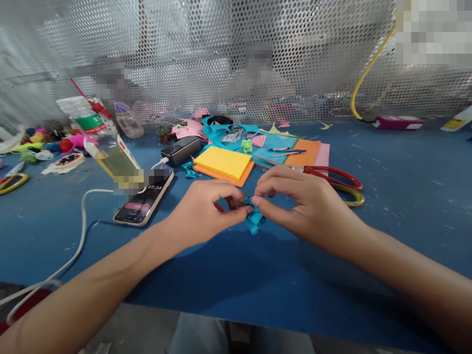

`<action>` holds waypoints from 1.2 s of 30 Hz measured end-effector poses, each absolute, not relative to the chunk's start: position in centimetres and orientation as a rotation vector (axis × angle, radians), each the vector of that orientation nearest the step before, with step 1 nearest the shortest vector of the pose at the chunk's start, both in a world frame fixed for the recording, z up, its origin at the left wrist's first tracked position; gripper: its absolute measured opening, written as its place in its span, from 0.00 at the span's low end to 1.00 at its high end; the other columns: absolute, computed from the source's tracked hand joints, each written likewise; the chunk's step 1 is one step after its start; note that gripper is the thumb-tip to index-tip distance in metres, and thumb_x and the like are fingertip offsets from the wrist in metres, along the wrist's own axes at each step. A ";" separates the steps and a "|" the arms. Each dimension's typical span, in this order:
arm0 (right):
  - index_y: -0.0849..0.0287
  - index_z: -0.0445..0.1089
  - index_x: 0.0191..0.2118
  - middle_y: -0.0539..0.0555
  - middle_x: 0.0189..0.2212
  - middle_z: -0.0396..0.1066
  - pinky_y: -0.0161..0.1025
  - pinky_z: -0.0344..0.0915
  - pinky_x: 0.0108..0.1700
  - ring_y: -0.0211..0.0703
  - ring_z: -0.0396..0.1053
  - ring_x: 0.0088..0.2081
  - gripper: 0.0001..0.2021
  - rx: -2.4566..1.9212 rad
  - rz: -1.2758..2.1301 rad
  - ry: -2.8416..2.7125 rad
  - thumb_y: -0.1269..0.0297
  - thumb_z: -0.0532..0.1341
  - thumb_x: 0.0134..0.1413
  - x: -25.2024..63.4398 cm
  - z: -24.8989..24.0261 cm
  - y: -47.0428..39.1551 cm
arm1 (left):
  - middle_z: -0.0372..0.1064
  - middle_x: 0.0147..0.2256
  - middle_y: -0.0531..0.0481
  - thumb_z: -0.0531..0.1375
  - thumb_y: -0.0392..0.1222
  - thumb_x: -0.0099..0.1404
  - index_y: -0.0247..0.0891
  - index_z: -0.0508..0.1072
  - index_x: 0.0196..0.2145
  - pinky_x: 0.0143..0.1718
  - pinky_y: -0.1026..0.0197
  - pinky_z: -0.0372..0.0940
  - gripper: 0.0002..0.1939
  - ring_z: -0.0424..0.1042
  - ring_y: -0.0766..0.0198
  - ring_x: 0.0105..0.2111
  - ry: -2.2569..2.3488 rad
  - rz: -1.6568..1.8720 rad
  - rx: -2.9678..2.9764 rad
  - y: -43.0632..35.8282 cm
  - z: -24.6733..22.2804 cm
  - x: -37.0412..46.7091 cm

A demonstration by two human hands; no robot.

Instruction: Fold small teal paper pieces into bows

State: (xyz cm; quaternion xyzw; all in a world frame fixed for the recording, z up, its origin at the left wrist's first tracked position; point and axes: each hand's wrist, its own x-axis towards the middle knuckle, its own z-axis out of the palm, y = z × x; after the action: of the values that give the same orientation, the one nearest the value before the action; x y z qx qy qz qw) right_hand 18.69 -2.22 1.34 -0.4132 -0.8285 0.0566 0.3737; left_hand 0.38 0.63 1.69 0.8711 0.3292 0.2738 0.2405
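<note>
Between my two hands is a small piece of crumpled, folded blue paper [255, 222], held a little above the blue table. My left hand [206, 209] pinches its upper left side between thumb and fingers. From the other side my right hand [300, 201] pinches the top of the same paper. The fingertips of both hands almost meet and hide part of its shape. Just beyond my hands lies a stack of yellow paper [223, 161] on orange sheets. Scissors with red and yellow handles [334, 173] lie behind my right hand.
On the left are a phone [144, 199] with a white cable [84, 211], a tilted bottle of yellow liquid [106, 147] and a dark speaker-like box [180, 150]. Coloured paper scraps [217, 135] and pens [287, 150] lie behind. A perforated metal screen [206, 59] bounds the far edge.
</note>
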 end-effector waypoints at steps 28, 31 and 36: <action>0.55 0.69 0.29 0.52 0.33 0.72 0.45 0.58 0.43 0.44 0.68 0.37 0.02 -1.131 0.134 -2.146 0.67 0.59 0.51 19.1 1.1 -2.0 | 0.64 0.21 0.53 0.57 0.33 0.59 0.33 0.72 0.21 0.19 0.70 0.54 0.11 0.62 0.72 0.21 0.903 0.739 2.404 0.3 1.6 0.5; 0.55 0.70 0.27 0.51 0.32 0.72 0.45 0.58 0.43 0.43 0.68 0.35 0.05 -1.145 0.160 -2.146 0.68 0.58 0.51 19.3 1.3 -1.9 | 0.65 0.23 0.52 0.56 0.38 0.61 0.33 0.72 0.21 0.19 0.70 0.57 0.13 0.63 0.71 0.22 0.933 0.688 2.334 0.4 1.7 0.5; 0.55 0.70 0.27 0.50 0.31 0.72 0.46 0.55 0.44 0.42 0.68 0.34 0.06 -1.146 0.100 -2.172 0.67 0.58 0.51 19.3 1.5 -2.1 | 0.68 0.25 0.51 0.57 0.37 0.59 0.34 0.74 0.25 0.19 0.70 0.59 0.09 0.66 0.71 0.23 0.958 0.759 2.252 0.4 1.6 0.6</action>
State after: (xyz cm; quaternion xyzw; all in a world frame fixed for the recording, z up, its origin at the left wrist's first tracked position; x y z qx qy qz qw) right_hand 19.31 -2.07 1.46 -0.4391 -0.8327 0.0383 0.3352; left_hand 0.61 0.42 1.62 0.8424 0.3583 0.2840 0.2854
